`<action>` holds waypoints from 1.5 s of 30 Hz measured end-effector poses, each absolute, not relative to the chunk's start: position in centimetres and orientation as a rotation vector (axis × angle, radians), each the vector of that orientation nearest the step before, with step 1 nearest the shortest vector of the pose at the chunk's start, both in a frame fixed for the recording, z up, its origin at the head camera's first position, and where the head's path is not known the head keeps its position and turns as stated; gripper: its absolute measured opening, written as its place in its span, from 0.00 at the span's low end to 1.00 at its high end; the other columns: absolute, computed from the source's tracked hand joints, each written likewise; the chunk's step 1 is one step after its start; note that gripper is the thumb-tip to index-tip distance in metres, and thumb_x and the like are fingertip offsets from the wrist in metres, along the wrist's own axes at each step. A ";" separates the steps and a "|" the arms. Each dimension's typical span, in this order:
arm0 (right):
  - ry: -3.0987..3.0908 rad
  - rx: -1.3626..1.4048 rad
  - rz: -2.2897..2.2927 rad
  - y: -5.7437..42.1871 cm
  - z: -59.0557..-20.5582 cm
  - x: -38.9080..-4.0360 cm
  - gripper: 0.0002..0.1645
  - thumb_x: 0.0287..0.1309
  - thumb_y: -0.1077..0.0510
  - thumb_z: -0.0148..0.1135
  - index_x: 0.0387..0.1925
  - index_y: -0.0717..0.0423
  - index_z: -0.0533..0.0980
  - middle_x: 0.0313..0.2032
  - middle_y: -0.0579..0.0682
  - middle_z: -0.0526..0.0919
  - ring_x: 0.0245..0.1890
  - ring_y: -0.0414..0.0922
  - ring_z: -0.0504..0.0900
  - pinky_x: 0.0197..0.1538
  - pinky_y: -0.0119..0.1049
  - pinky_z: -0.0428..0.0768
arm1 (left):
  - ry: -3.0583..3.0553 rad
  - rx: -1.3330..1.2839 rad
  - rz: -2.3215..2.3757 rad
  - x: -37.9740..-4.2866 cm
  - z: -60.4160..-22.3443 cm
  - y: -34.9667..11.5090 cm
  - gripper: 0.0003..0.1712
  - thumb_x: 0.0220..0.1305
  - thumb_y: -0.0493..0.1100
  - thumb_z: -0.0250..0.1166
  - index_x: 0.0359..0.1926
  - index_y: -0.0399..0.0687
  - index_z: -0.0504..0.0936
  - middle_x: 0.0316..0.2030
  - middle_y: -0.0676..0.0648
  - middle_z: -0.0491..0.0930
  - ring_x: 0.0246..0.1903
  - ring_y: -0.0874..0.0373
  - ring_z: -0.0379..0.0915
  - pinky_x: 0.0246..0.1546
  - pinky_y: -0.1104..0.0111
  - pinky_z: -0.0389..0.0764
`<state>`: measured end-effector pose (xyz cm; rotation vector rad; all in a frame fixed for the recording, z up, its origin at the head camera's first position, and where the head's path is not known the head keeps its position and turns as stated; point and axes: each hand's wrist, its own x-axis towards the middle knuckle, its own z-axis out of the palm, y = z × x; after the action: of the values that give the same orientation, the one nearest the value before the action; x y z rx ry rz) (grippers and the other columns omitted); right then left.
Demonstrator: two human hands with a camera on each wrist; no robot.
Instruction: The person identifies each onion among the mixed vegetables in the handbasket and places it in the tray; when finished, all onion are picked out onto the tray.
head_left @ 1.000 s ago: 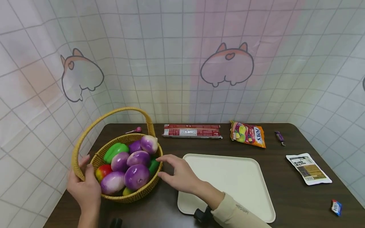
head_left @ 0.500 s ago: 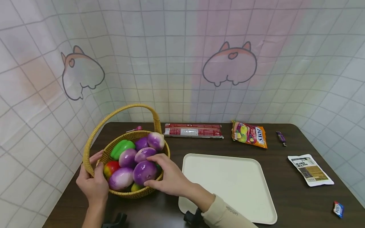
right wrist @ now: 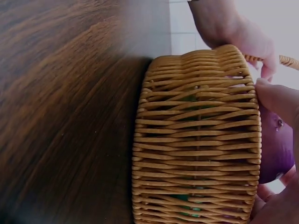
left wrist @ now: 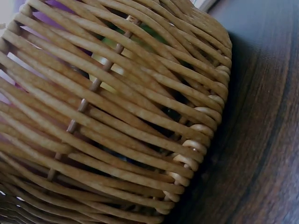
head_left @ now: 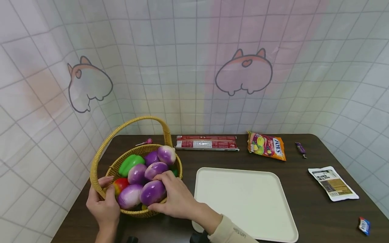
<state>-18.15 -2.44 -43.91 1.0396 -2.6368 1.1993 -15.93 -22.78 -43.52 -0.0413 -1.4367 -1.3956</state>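
Observation:
A woven basket (head_left: 181,165) with a tall arched handle (head_left: 98,153) stands at the left of the table, filled with glossy toy vegetables. My left hand (head_left: 104,207) holds the basket's left side where the handle meets the rim. My right hand (head_left: 177,199) reaches over the near right rim, thumb and fingers around a round purple onion (head_left: 153,192). That onion (right wrist: 275,149) also shows past the rim in the right wrist view. Beside it lie several more purple and white onions (head_left: 130,196), a green pepper (head_left: 130,164) and a red-yellow fruit (head_left: 120,185). Wickerwork (left wrist: 117,102) fills the left wrist view.
Right of the basket lies a white tray (head_left: 243,199). Along the back are a pink lollipop (head_left: 149,141), a long red package (head_left: 207,143), a Fox's candy bag (head_left: 266,146) and a purple wrapped candy (head_left: 300,148). A white-gold pouch (head_left: 333,184) and small blue packet (head_left: 364,225) lie right.
My right hand has moved left from the basket's right rim onto the near purple onion and closed around it. The basket, with my left hand on it, has shifted slightly right.

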 end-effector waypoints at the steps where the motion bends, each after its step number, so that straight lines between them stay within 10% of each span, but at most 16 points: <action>1: -2.629 1.041 1.197 -2.4 -43.9 -18.1 0.41 0.45 0.37 0.74 0.57 0.41 0.65 0.53 0.38 0.70 0.52 0.36 0.72 0.56 0.39 0.72 | -1.426 -0.049 -1.397 -16.0 -43.6 -22.8 0.08 0.49 0.19 0.52 0.31 0.16 0.76 0.31 0.40 0.81 0.36 0.57 0.78 0.46 0.72 0.74; 8: -2.516 1.070 1.383 -2.1 -44.0 -18.1 0.39 0.46 0.43 0.75 0.56 0.40 0.63 0.47 0.40 0.80 0.44 0.31 0.79 0.46 0.26 0.76 | -1.411 -0.041 -1.387 -16.1 -43.5 -22.7 0.08 0.50 0.20 0.53 0.31 0.14 0.76 0.29 0.41 0.81 0.32 0.58 0.76 0.40 0.74 0.73; 29: -2.304 0.888 1.510 6.5 -43.7 -18.6 0.42 0.42 0.67 0.77 0.60 0.45 0.71 0.58 0.44 0.74 0.55 0.44 0.75 0.53 0.41 0.79 | -1.409 -0.027 -1.408 -16.0 -43.7 -22.5 0.08 0.50 0.20 0.52 0.31 0.13 0.74 0.28 0.43 0.80 0.29 0.59 0.75 0.35 0.74 0.72; 45: -2.374 0.544 1.835 12.0 -45.6 -20.6 0.41 0.48 0.60 0.75 0.63 0.41 0.68 0.59 0.52 0.70 0.55 0.55 0.72 0.52 0.37 0.79 | -1.418 -0.009 -1.398 -15.9 -43.9 -22.6 0.06 0.52 0.20 0.53 0.30 0.13 0.74 0.27 0.45 0.80 0.29 0.62 0.76 0.34 0.75 0.73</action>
<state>-20.61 11.98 -45.61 0.5438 -2.3744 1.8348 -15.94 -22.58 -43.94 -0.0087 -1.4181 -1.3980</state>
